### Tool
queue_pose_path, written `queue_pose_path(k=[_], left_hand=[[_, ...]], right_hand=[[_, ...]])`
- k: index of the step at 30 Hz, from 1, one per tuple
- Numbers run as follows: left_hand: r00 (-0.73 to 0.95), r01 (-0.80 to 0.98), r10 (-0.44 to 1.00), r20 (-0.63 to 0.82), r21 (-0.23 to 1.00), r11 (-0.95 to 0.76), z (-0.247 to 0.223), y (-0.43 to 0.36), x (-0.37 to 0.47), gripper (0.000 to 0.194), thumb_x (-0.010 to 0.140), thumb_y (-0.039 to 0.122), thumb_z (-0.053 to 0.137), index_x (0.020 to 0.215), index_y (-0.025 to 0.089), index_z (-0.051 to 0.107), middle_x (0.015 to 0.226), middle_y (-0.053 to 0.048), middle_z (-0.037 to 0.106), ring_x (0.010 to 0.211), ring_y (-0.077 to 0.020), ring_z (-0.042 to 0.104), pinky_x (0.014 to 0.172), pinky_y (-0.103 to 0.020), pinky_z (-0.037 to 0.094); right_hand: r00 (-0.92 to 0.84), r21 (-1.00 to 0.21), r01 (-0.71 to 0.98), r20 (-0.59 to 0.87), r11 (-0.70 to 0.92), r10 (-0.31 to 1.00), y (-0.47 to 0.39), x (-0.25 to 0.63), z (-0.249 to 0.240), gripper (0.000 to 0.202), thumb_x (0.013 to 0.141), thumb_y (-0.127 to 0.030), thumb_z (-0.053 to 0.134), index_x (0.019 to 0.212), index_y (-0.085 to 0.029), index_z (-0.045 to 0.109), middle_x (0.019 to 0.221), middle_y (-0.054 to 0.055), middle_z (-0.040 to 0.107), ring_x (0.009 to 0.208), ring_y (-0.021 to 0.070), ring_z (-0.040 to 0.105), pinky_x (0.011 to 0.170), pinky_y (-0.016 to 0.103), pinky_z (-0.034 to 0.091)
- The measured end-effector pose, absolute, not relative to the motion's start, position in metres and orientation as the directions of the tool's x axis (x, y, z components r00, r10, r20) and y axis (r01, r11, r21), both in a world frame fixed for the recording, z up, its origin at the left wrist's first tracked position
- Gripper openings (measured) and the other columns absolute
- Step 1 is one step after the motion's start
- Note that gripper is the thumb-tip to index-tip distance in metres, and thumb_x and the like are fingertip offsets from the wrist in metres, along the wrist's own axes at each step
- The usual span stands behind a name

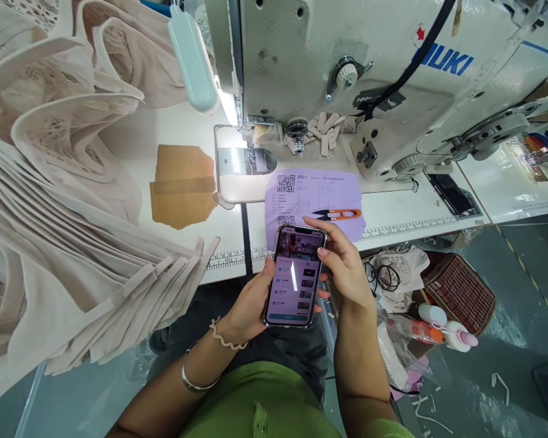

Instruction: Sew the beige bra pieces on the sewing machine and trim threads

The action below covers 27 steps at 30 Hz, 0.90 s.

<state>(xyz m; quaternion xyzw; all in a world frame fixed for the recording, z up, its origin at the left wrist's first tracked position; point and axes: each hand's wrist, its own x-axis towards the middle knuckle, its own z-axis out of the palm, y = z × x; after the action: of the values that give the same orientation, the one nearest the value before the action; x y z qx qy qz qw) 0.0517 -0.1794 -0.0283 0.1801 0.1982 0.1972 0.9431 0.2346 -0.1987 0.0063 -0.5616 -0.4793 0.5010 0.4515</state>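
A smartphone (293,286) with a lit screen is held over my lap, at the front edge of the sewing table. My left hand (251,301) grips its left side, the fingers going behind it. At the upper right, my right hand (344,264) holds the same phone, thumb on the edge of the screen and some fingertips showing beyond its right side. Just past the phone lies a purple printed sheet (315,188) with QR codes. Orange-handled thread snips (344,214) rest on that sheet, close to my right index finger.
A sewing machine (296,67) stands across the back. Stacked beige fabric pieces (86,286) fill the left side. Brown card (182,185) lies left of the needle plate. Another phone (450,193) rests at the right. Below are a woven basket (459,289) and bottles (432,314).
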Motion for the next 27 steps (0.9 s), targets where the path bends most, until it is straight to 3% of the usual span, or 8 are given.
queue_pose_path(k=[8, 14, 20, 27], left_hand=[[0.845, -0.293, 0.437, -0.308, 0.418, 0.860, -0.0282, -0.1791, 0.0515, 0.085, 0.083, 0.077, 0.052, 0.137, 0.011, 0.053, 0.112, -0.022, 0.073, 0.094, -0.0364, 0.074, 0.085, -0.046, 0.057], [0.842, -0.323, 0.457, -0.287, 0.410, 0.853, -0.0303, -0.1795, 0.0514, 0.079, 0.086, 0.074, 0.051, 0.136, 0.013, 0.057, 0.131, -0.021, 0.065, 0.099, -0.0367, 0.073, 0.087, -0.047, 0.057], [0.845, -0.317, 0.450, -0.290, 0.406, 0.857, -0.0280, -0.1794, 0.0516, 0.079, 0.084, 0.074, 0.055, 0.132, 0.011, 0.060, 0.127, -0.021, 0.067, 0.096, -0.0367, 0.074, 0.082, -0.045, 0.059], [0.857, -0.321, 0.442, -0.265, 0.397, 0.860, -0.0277, -0.1786, 0.0514, 0.076, 0.087, 0.072, 0.052, 0.132, 0.011, 0.057, 0.110, -0.022, 0.074, 0.095, -0.0348, 0.074, 0.080, -0.040, 0.059]], right_hand=[[0.034, -0.990, 0.049, -0.131, -0.133, 0.991, -0.1991, 0.2340, 0.0061, 0.041, 0.094, -0.032, 0.051, 0.135, -0.036, 0.052, 0.090, 0.000, 0.058, 0.047, 0.0067, 0.040, 0.032, 0.021, 0.042], [0.021, -0.989, -0.024, -0.146, -0.145, 0.989, -0.2003, 0.2331, 0.0054, 0.041, 0.094, -0.034, 0.050, 0.135, -0.035, 0.053, 0.085, -0.001, 0.056, 0.046, 0.0070, 0.040, 0.031, 0.021, 0.040], [0.020, -0.992, -0.034, -0.124, -0.123, 0.992, -0.1996, 0.2335, 0.0053, 0.041, 0.094, -0.031, 0.051, 0.135, -0.035, 0.054, 0.087, 0.000, 0.056, 0.046, 0.0062, 0.039, 0.031, 0.020, 0.040], [0.060, -0.993, 0.064, -0.093, -0.096, 0.994, -0.1991, 0.2337, 0.0045, 0.042, 0.092, -0.032, 0.057, 0.134, -0.034, 0.055, 0.097, 0.002, 0.060, 0.054, 0.0080, 0.046, 0.035, 0.020, 0.046]])
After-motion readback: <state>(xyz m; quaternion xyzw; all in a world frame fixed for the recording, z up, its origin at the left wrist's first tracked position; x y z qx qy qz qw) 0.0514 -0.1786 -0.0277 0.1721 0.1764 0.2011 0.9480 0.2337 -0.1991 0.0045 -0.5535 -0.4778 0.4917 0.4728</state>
